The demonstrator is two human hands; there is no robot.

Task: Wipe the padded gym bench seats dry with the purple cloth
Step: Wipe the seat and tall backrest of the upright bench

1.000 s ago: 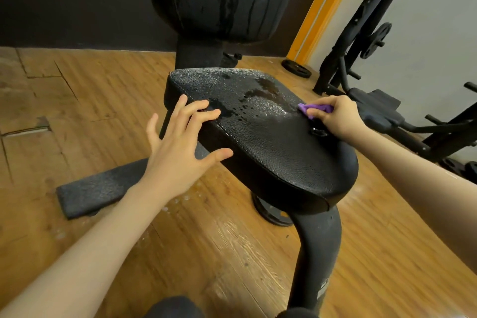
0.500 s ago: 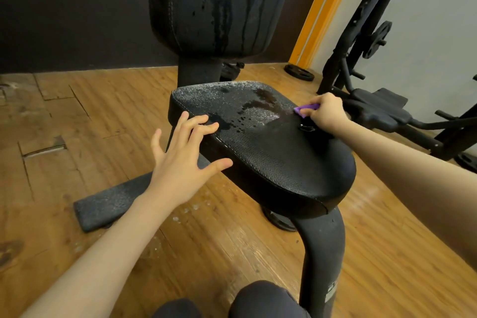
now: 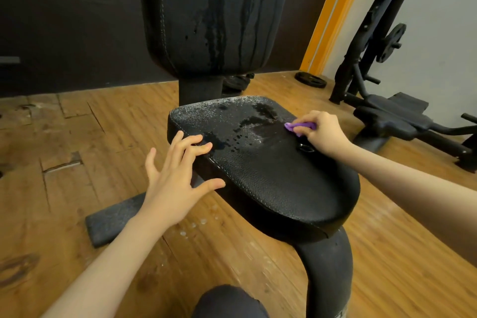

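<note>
From the head camera, the right hand (image 3: 324,133) bunches the purple cloth (image 3: 300,126) in curled fingers at the right edge of the padded seat (image 3: 271,175), pressing it onto the pad just beside the wet patch, while the left hand (image 3: 178,175) rests with fingers spread wide and straight, fingertips on the seat's left edge and thumb against its side. The near half of the seat looks dry and matte; the far half carries beads and a dark puddle, and the upright back pad (image 3: 214,13) behind it is streaked with runs of water. The chief risk, as I judge it, is that so small a wad of cloth saturates and merely pushes the puddle over the far or left edge, adding to the droplets (image 3: 192,224) already on the wooden floor (image 3: 77,137); water running down the back pad could also re-wet the far edge of the seat if the seat is finished first. The braced left fingertips sit beside the wet area and could slip. Most of the cloth is hidden inside the fist, so its size and wetness cannot be told. A small dark metallic item under the right palm is possibly a ring or buckle; it is too unclear to name. The back pad's top and the seat post's base are cut off.
</note>
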